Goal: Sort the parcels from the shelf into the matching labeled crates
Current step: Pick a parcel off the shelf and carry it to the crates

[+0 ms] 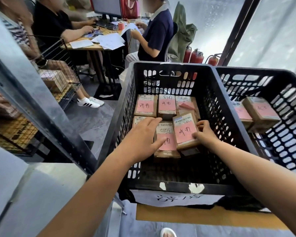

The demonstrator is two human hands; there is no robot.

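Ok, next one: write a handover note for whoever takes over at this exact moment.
Left hand: fingers straight, resting on the sorted parcels in the near crate.
Right hand: pinches a tilted parcel with a pink label, inside that crate, propped on others.
Done: at least five pink-labelled parcels lie in the near crate, and two more parcels in the right crate.
Left: lay the tilted parcel flat, let go, and fetch more.

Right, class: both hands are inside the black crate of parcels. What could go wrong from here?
1. The tilted parcel in the grip of the right hand rests on its neighbours; let go, it may slide or stay crooked.
2. The second crate alongside holds similar pink-labelled parcels, so a mix-up is easy.
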